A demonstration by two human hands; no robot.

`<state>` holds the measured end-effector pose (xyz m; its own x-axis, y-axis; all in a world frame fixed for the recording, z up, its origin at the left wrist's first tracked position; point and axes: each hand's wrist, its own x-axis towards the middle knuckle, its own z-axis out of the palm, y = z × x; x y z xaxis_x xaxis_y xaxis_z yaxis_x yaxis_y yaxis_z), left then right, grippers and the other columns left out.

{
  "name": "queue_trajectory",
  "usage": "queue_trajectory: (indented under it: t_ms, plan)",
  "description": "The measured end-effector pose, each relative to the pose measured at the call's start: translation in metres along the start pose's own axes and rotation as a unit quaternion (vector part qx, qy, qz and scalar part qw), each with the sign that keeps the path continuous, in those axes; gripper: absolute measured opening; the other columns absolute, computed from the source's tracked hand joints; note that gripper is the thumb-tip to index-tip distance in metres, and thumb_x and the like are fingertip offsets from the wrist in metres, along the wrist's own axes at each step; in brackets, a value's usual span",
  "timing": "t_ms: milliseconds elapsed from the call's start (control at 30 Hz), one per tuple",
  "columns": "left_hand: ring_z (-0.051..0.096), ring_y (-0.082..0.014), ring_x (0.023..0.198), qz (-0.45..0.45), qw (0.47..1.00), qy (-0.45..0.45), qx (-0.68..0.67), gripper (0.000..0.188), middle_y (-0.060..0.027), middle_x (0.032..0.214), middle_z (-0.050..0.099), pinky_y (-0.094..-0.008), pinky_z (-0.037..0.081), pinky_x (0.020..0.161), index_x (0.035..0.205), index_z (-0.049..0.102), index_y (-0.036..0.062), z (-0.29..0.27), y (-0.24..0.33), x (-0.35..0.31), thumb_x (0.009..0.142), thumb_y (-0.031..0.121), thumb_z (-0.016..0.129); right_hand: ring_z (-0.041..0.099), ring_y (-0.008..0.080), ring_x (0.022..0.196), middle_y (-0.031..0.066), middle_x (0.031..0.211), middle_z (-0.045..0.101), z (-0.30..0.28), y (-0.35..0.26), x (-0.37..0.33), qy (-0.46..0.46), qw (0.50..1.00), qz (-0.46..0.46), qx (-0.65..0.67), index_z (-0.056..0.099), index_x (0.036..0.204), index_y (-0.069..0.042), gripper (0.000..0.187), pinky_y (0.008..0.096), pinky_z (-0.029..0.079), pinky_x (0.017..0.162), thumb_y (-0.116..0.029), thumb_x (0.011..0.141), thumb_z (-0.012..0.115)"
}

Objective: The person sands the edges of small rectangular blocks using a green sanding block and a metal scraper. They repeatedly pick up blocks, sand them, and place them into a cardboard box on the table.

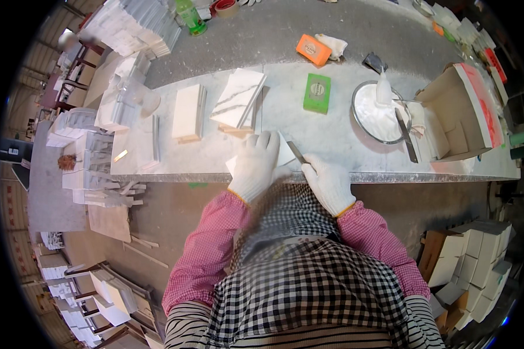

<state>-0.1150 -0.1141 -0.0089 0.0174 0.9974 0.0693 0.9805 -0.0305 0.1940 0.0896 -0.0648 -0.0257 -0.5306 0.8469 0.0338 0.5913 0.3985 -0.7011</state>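
My left hand [255,166], in a white knitted glove, grips a white tile [284,152] at the table's front edge, its fingers lying over the top. My right hand [329,185], gloved the same way, is closed around a knife [297,152] whose handle is hidden in the glove. The flat metal blade points forward and left and meets the tile's right edge. Just beyond, a stack of grey-veined white tiles [239,98] sits slightly fanned, with a neat stack of plain pale tiles [188,113] to its left.
A green block [317,93] lies mid-table, an orange block [314,50] behind it. Right of these, a metal bowl [366,129] of white paste holds a squeeze bottle [383,88], with another knife [406,136] across its rim. An open cardboard box [457,110] stands far right.
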Motion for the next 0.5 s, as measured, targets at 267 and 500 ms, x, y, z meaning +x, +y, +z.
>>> queue_trajectory:
  t_ms: [267,500]
  plan:
    - [0.056,-0.0410,0.111,-0.014,0.998,-0.004,-0.058,0.072,-0.0155,0.127,0.059,-0.0499,0.047,0.098,0.137,0.053,0.0057,-0.001,-0.001,0.001,0.080,0.040,0.079,0.069,0.0403,0.079,0.0203,0.084,0.070,-0.006,-0.005,0.006,-0.056,0.998,0.000,-0.025,0.072,0.112,-0.012,0.022,0.0478,0.053,0.073,-0.026,0.100,0.062]
    - [0.057,-0.0416,0.107,0.013,0.999,0.011,-0.048,0.063,-0.0167,0.121,0.060,-0.0508,0.048,0.093,0.140,0.055,0.0195,-0.004,0.000,0.001,0.083,0.037,0.076,0.068,0.0404,0.081,0.0209,0.084,0.068,-0.005,-0.015,0.006,-0.021,0.999,-0.027,-0.007,0.071,0.110,-0.008,0.021,0.0480,0.052,0.072,-0.024,0.100,0.061]
